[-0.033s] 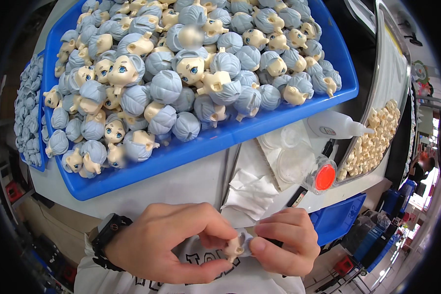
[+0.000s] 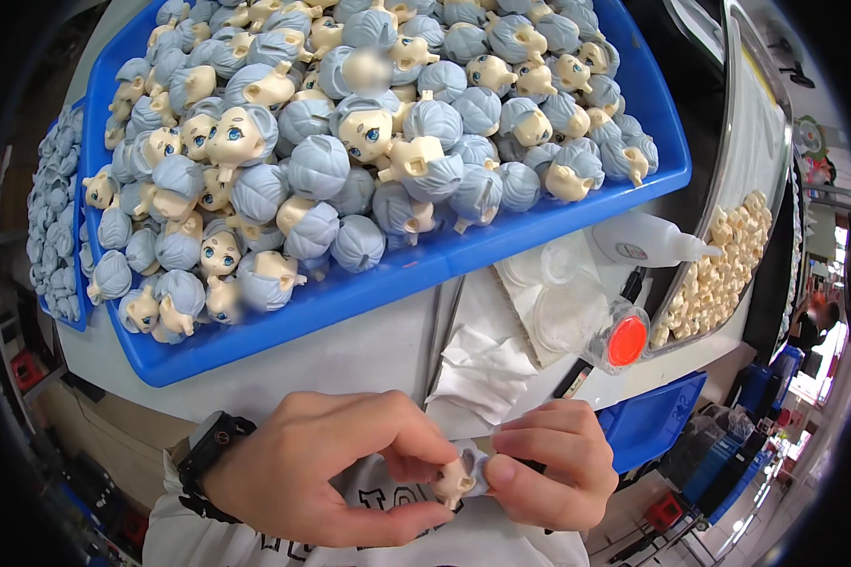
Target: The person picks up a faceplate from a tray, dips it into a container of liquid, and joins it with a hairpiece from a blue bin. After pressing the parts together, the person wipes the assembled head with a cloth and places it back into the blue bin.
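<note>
In front of my shirt, both hands hold a small doll head [image 2: 456, 484] with a cream part and grey-blue hair. My left hand [image 2: 340, 463] pinches its cream side between thumb and forefinger. From the other side, my right hand [image 2: 553, 468] grips the grey-blue hair piece [image 2: 477, 471] with thumb and fingertips. Something slim and dark shows by the right fingers, too hidden to name. Beyond my hands, a large blue tray [image 2: 388, 312] is heaped with doll heads [image 2: 321, 168], some showing painted blue eyes.
A smaller blue bin [image 2: 76, 274] of grey-blue pieces adjoins the tray's left. To the right are a white squeeze bottle [image 2: 638, 241], a red-lidded jar [image 2: 626, 340], crumpled white tissue [image 2: 482, 373] and a metal tray [image 2: 728, 123] with small cream parts [image 2: 719, 269]. A blue bin [image 2: 652, 420] sits lower right.
The doll head has turned slightly between my fingers, its cream peg now pointing more to the lower right. My hands have barely moved.
</note>
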`<state>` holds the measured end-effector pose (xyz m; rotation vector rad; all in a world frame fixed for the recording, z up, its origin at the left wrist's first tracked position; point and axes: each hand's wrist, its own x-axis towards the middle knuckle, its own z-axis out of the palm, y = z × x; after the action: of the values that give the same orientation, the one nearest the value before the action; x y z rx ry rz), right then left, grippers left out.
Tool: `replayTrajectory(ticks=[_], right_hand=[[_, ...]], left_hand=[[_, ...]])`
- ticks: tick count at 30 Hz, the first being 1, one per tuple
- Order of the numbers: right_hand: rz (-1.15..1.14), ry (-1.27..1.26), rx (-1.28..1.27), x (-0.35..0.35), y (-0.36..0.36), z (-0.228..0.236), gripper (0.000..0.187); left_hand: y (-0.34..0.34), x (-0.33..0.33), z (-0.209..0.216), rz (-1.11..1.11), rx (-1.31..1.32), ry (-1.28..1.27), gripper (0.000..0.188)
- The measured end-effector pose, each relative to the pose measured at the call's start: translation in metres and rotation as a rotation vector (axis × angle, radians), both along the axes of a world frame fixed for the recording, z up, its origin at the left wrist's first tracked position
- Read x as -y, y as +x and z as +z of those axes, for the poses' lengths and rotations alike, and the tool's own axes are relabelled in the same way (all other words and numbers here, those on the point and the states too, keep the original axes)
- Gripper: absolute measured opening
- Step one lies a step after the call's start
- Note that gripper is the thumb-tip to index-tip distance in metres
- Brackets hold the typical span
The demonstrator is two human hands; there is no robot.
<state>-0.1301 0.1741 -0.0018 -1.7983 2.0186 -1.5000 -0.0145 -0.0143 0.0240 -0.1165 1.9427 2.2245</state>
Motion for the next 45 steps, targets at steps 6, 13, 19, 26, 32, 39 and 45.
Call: replayTrajectory(ticks=[6, 13, 19, 26, 32, 39, 45], right_hand=[[-0.005, 0.002, 0.116, -0.005, 0.004, -0.004, 0.032], [-0.062, -0.092, 0.045, -0.003, 0.011, -0.015, 0.036], [-0.072, -0.088, 0.06, 0.0, 0.015, -0.012, 0.041], [-0.183, 0.022, 0.081, 0.01, 0.02, -0.002, 0.047], [-0.069, -0.03, 0.13, 0.011, 0.017, -0.002, 0.046], [-0.094, 0.026, 0.32, 0.003, 0.021, -0.002, 0.06], [-0.471, 0.568, 0.027, 0.009, 0.028, 0.001, 0.034]], left_hand=[[-0.002, -0.005, -0.007, 0.027, -0.021, 0.084, 0.038], [0.003, -0.024, -0.016, 0.194, -0.165, 0.069, 0.031], [0.01, -0.023, -0.012, 0.146, 0.025, 0.269, 0.029], [0.005, -0.018, -0.007, 0.051, 0.009, 0.153, 0.032], [0.007, -0.018, -0.011, 0.006, 0.032, 0.282, 0.034], [0.023, -0.018, -0.016, 0.0, 0.03, 0.059, 0.04], [0.016, -0.017, -0.008, 0.145, 0.097, 0.271, 0.044]])
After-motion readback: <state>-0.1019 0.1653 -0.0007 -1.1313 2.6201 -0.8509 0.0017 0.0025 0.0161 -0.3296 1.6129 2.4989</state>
